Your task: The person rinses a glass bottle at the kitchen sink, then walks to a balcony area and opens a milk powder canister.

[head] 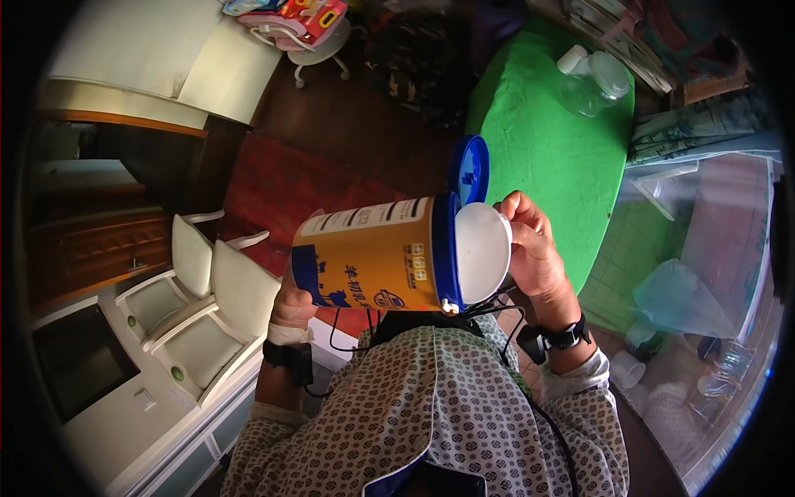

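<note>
An orange and blue can [372,258] with printed writing is held sideways in front of my chest. My left hand [297,301] grips its base end, the fingers mostly hidden behind it. At the mouth, a blue rim [445,251] carries a blue lid [470,171] that stands swung open on the far side. A white disc [484,253], perhaps an inner seal, covers the mouth at a tilt. My right hand [531,248] pinches the disc's outer edge between thumb and fingers. The can's inside is hidden.
A green-covered table [540,143] stands ahead to the right, bearing a clear lidded jar [596,87] and a white cup-like item [571,59]. White chairs [205,323] are at left. A white stool [320,53] holds colourful packages. Plastic containers [627,369] lie at lower right.
</note>
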The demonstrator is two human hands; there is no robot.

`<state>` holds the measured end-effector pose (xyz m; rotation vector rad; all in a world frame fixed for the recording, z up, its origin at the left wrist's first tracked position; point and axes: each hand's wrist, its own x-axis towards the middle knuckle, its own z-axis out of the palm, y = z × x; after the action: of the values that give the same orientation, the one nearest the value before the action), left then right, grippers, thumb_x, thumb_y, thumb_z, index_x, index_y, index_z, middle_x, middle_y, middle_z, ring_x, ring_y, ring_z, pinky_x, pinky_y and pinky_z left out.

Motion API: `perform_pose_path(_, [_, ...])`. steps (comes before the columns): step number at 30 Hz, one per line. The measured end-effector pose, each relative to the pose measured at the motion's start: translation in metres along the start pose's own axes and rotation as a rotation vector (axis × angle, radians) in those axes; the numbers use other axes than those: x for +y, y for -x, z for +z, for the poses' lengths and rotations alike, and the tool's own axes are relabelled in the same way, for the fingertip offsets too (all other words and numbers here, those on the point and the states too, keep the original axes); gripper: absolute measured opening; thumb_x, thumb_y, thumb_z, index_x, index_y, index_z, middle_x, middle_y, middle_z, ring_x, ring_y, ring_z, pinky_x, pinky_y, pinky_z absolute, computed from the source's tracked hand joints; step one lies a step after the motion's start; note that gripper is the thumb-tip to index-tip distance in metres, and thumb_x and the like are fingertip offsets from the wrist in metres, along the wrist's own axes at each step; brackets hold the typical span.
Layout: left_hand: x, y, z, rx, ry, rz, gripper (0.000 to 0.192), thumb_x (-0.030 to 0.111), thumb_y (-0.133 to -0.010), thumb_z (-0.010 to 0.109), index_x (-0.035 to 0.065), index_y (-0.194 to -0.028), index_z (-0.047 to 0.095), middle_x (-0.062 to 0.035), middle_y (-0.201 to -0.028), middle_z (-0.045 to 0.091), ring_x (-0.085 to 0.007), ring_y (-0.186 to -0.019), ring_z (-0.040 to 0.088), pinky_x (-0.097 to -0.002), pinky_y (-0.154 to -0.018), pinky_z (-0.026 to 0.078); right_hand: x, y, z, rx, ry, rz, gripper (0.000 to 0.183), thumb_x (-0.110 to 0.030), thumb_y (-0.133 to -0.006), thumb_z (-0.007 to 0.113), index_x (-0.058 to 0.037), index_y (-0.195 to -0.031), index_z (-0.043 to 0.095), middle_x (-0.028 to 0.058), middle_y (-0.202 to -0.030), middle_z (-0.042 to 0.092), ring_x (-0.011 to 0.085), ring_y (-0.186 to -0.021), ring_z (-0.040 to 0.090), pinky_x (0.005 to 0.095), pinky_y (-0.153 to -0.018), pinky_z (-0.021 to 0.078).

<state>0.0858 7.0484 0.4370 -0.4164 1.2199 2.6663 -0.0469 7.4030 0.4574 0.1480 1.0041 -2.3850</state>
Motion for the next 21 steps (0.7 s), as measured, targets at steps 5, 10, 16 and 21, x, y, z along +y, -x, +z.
perform_pose_path(5, [0.005, 0.002, 0.007, -0.009, -0.090, -0.014, 0.093, 0.024, -0.064, 0.081, -0.0016, -0.146, 0.045, -0.0149, -0.137, 0.060, -0.0305, -0.126, 0.059, -0.0445, -0.108, 0.047, -0.010, -0.004, 0.011, -0.042, 0.200, -0.012, 0.011, -0.004, -0.092, 0.062, -0.0081, -0.100, 0.055, 0.0004, -0.091, 0.064, 0.0085, -0.075, 0.056, 0.0237, -0.065, 0.0440])
perform_pose_path(10, [0.008, 0.007, 0.005, 0.054, -0.094, -0.027, 0.095, 0.025, -0.062, 0.082, -0.0012, -0.146, 0.045, -0.0151, -0.137, 0.060, -0.0295, -0.126, 0.059, -0.0440, -0.109, 0.046, -0.027, -0.005, 0.014, -0.044, 0.476, -0.027, 0.024, -0.015, -0.089, 0.060, -0.0031, -0.109, 0.055, 0.0068, -0.101, 0.062, 0.0171, -0.094, 0.060, 0.0308, -0.084, 0.0465])
perform_pose_path(16, [0.022, -0.004, 0.042, 0.029, -0.233, 0.001, 0.126, 0.032, -0.059, 0.086, 0.0024, -0.160, 0.017, -0.0132, -0.151, 0.044, -0.0260, -0.139, 0.043, -0.0405, -0.116, 0.034, -0.036, 0.005, 0.053, -0.015, 0.864, -0.225, 0.058, -0.037, -0.089, 0.074, 0.0013, -0.128, 0.052, 0.0122, -0.123, 0.060, 0.0253, -0.117, 0.060, 0.0394, -0.098, 0.0475])
perform_pose_path(21, [0.021, -0.001, 0.038, 0.019, -0.250, 0.048, 0.125, 0.033, -0.059, 0.085, 0.0022, -0.160, 0.017, -0.0132, -0.150, 0.045, -0.0257, -0.138, 0.045, -0.0401, -0.115, 0.035, -0.030, 0.005, 0.057, -0.101, 0.730, -0.101, 0.069, -0.041, -0.087, 0.080, 0.0002, -0.133, 0.051, 0.0133, -0.125, 0.063, 0.0247, -0.114, 0.062, 0.0390, -0.096, 0.0496])
